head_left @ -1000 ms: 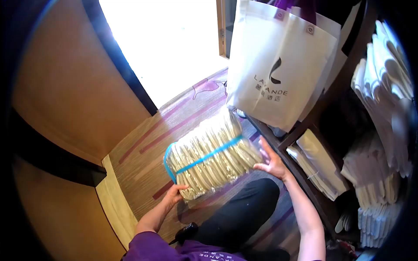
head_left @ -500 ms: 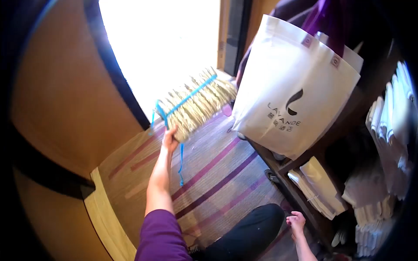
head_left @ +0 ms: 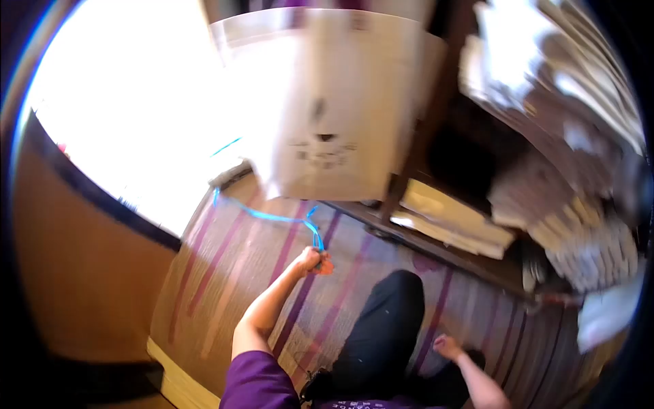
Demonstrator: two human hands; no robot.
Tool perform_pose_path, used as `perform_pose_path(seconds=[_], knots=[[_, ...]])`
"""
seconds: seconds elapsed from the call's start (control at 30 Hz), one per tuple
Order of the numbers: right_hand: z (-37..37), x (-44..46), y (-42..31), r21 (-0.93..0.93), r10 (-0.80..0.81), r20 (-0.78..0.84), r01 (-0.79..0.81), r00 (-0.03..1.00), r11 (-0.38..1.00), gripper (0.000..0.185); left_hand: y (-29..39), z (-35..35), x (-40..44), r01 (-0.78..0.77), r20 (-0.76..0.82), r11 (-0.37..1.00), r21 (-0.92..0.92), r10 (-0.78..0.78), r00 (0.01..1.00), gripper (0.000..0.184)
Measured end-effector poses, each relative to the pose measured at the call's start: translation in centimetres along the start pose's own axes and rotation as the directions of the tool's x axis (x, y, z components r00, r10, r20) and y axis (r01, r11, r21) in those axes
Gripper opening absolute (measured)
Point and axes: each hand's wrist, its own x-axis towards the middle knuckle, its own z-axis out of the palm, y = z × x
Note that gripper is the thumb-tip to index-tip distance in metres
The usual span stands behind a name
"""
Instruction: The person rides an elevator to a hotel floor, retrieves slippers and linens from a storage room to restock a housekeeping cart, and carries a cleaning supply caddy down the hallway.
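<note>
My left hand (head_left: 315, 262) is closed around a light blue strap (head_left: 272, 217), above the striped carpet. The strap runs from my fingers up and to the left, with one loose end curling above the hand. A small orange patch shows at my fingers, too blurred to name. Low on the right, beside my dark-trousered knee (head_left: 392, 313), is my right hand (head_left: 447, 346), its fingers curled in; what they hold, if anything, I cannot make out. The plastic-wrapped bundle is not seen in this view.
A large white bag with printed lettering (head_left: 340, 102) hangs ahead. To the right, a dark shelf unit (head_left: 436, 255) holds folded light cloths (head_left: 453, 218) and stacked textiles (head_left: 589, 252). A bright doorway (head_left: 129, 116) opens at the upper left, beside a brown wooden panel (head_left: 82, 252).
The wrapped bundle has left my left hand and the view; only the blue strap stays in it. My left hand has come lower and right. The view has turned toward the right.
</note>
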Motion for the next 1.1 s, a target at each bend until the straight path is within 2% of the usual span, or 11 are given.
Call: perform_pose_path(seconds=[0.2,0.5,0.57,0.63,0.77,0.83,0.87,0.93,0.97,1.03,1.1], knots=[[-1.9,-3.2,-0.9,-0.003,0.192,-0.120,-0.193,0.974,0.981,0.044,5.8,14.8,-2.2,-0.260,0.349,0.865,0.429,0.107,0.931,0.035],[-11.2,-11.7,11.2,0.185,0.416,-0.155,-0.387,0.896,0.903,0.039,12.3,32.5,-9.4,-0.679,0.633,0.070,0.730,0.305,0.712,0.038],[-5.1,-12.7,17.6,0.750,0.433,0.317,-0.502,0.844,0.430,0.042,11.6,34.6,-11.0,-0.774,0.750,-0.115,0.623,0.370,0.548,0.034],[2.3,-15.7,16.5,0.889,0.396,0.345,-0.431,0.851,0.153,0.039,12.3,37.5,-14.6,-0.770,0.792,-0.363,0.525,0.539,0.286,0.026],[11.4,-20.0,8.8,0.960,0.547,0.278,-0.216,0.790,-0.177,0.035,13.0,40.2,-15.4,-0.778,0.929,-0.525,0.344,0.310,0.202,0.021],[12.8,-20.5,7.4,0.944,0.584,0.309,-0.167,0.751,-0.284,0.034,13.4,40.3,-13.7,-0.909,0.910,-0.045,0.415,-0.007,0.415,0.024],[13.0,-20.1,7.4,0.936,0.596,0.321,-0.151,0.736,-0.317,0.034,13.2,42.2,-13.1,-0.631,0.647,0.172,0.756,-0.054,0.760,0.031],[13.0,-19.5,7.2,0.920,0.603,0.353,-0.149,0.715,-0.362,0.033,12.1,46.1,-6.4,-0.448,0.471,0.218,0.867,-0.063,0.880,0.038],[12.9,-19.1,7.6,0.911,0.601,0.372,-0.155,0.708,-0.381,0.033,10.8,50.9,-5.2,-0.221,0.465,0.762,0.608,-0.116,0.877,0.036],[13.5,-18.2,8.5,0.878,0.570,0.430,-0.178,0.700,-0.444,0.033,8.2,58.9,-1.0,-0.110,0.514,0.888,0.446,-0.153,0.844,0.041],[16.7,-16.9,9.9,0.824,0.507,0.483,-0.175,0.713,-0.539,0.037,5.3,64.4,3.7,-0.649,0.593,0.406,0.644,0.271,0.758,0.093]])
